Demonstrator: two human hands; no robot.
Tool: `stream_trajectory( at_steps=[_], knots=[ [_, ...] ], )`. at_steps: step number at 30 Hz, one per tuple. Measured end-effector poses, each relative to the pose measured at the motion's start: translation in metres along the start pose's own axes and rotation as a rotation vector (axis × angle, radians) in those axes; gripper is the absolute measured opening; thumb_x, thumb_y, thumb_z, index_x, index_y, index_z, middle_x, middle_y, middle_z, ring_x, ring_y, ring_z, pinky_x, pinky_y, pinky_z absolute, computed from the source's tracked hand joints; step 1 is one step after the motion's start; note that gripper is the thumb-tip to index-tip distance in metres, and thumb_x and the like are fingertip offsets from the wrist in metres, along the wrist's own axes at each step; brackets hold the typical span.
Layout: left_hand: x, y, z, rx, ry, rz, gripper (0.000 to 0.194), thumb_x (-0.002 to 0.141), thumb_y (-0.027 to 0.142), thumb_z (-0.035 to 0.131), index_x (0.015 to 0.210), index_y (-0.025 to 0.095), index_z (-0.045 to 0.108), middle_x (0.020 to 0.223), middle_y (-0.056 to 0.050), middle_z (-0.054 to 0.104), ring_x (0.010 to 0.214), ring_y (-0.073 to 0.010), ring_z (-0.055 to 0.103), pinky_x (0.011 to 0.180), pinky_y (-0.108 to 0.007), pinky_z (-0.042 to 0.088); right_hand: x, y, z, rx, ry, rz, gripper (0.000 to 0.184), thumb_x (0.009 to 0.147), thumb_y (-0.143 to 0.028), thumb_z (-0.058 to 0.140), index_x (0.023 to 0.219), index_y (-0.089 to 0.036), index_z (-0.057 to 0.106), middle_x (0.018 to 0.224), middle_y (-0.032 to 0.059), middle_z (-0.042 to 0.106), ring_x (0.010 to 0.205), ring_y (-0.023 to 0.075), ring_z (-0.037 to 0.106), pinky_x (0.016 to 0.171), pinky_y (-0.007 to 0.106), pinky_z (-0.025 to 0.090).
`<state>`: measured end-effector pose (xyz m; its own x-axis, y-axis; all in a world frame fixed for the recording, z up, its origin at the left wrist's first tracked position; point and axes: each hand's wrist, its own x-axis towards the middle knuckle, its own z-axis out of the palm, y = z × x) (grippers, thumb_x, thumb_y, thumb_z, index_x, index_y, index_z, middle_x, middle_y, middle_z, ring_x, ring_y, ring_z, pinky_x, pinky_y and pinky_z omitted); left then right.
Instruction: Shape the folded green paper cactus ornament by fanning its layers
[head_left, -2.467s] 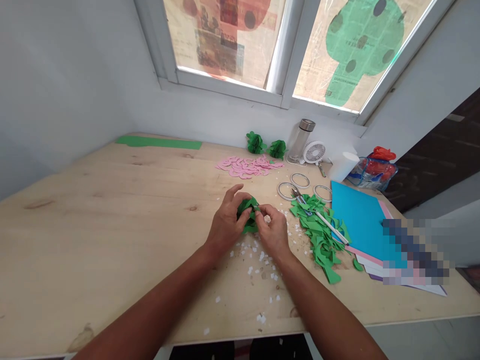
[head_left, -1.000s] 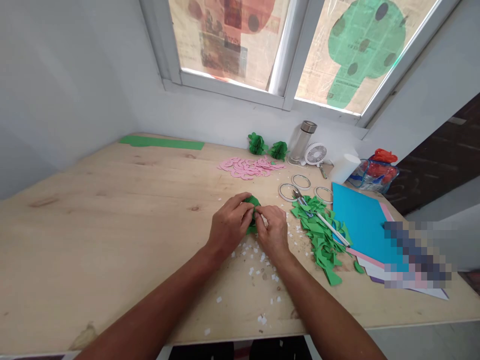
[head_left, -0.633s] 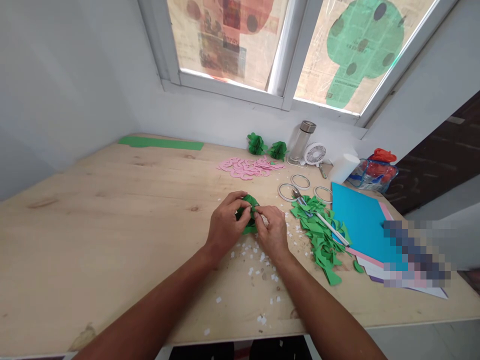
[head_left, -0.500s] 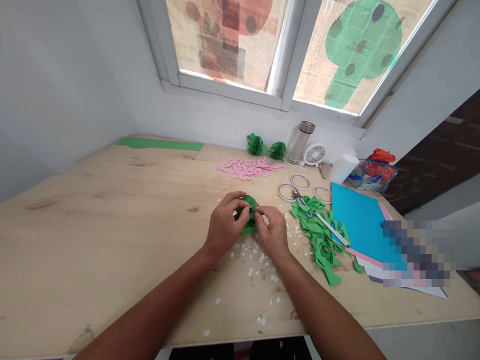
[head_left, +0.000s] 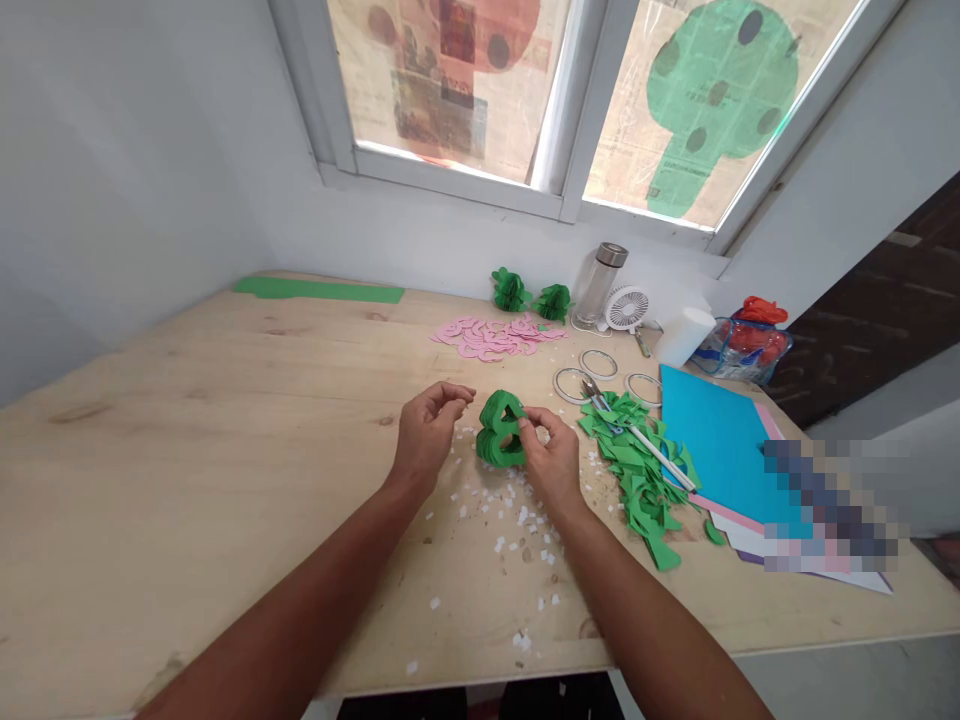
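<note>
My right hand (head_left: 551,455) pinches the right edge of a layered green paper cutout (head_left: 499,435), its stacked sheets fanned at the left and two openings showing in its front. To the left of it, my left hand (head_left: 429,432) is apart from the paper, thumb and fingertips pressed together. Whatever is between those fingertips is too small to make out. Small white paper bits (head_left: 523,515) lie scattered on the wooden table below the hands. Close by on the right is a heap of green paper scraps (head_left: 645,480), with scissors (head_left: 600,400) on top.
Rolls of tape (head_left: 598,363) lie behind the scraps. Pink paper cutouts (head_left: 487,338) and two green paper pieces (head_left: 510,290) are near the wall, beside a glass bottle (head_left: 600,285) and white fan (head_left: 628,308). Blue paper (head_left: 712,440) covers other sheets at right. A green strip (head_left: 322,289) lies back left.
My left hand has come off the green paper cutout and moved left, its fingertips still together. The cutout now shows more of its front, held by my right hand alone.
</note>
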<state>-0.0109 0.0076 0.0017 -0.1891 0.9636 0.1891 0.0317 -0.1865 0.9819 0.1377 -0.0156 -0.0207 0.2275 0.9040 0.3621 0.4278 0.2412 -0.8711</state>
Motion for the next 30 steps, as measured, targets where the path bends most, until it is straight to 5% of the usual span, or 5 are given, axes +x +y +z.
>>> stream_trajectory(
  at_steps=[7,14,30],
  knots=[
    [0.003,0.002,-0.001,0.008,-0.149,-0.195,0.037,0.069,0.052,0.06,0.078,0.017,0.063,0.08,-0.006,0.068,0.078,-0.0208,0.063,0.065,-0.03,0.048,0.002,0.003,0.0,0.05,-0.003,0.05,0.023,0.078,-0.029,0.05,0.088,-0.018,0.068,0.081,0.0042,0.071,0.078,0.0185,0.063,0.07,0.028,0.049],
    [-0.005,0.005,0.003,-0.183,-0.391,-0.257,0.048,0.063,0.04,0.072,0.104,0.018,0.057,0.091,-0.007,0.07,0.08,-0.0195,0.065,0.073,-0.032,0.05,0.004,0.001,-0.003,0.067,-0.001,0.08,0.023,0.078,-0.028,0.051,0.087,-0.017,0.068,0.082,0.0042,0.071,0.077,0.0188,0.063,0.073,0.03,0.048],
    [-0.011,0.003,0.008,-0.213,-0.372,-0.15,0.037,0.065,0.034,0.072,0.096,0.018,0.058,0.083,-0.004,0.068,0.078,-0.0186,0.064,0.069,-0.03,0.05,-0.004,-0.012,-0.005,-0.453,0.025,-0.372,0.015,0.084,-0.019,0.051,0.085,-0.018,0.066,0.082,0.005,0.069,0.079,0.018,0.056,0.081,0.034,0.033]
  ],
)
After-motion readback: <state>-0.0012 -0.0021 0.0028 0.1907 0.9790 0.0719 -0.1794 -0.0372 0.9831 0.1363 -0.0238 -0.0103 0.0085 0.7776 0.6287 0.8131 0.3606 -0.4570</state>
